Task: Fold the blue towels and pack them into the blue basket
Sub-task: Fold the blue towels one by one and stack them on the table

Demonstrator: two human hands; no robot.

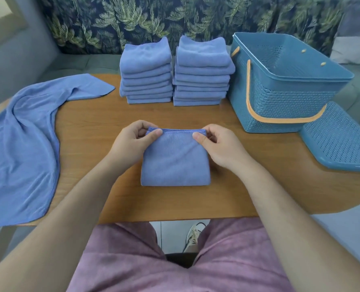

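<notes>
A folded blue towel (175, 163) lies square on the wooden table (227, 186) in front of me. My left hand (132, 144) pinches its far left corner, and my right hand (217, 146) pinches its far right corner. Behind it stand two stacks of folded blue towels, the left stack (146, 72) and the right stack (202, 72). An unfolded blue towel (21, 148) sprawls over the table's left end. The blue basket (284, 98) with orange handles stands at the right, nothing visible inside it.
The basket's perforated blue lid (339, 142) lies flat at the table's right edge. A sofa with a leaf-patterned cover (175, 17) runs behind the table. My lap in pink shorts (175, 260) is below the near edge.
</notes>
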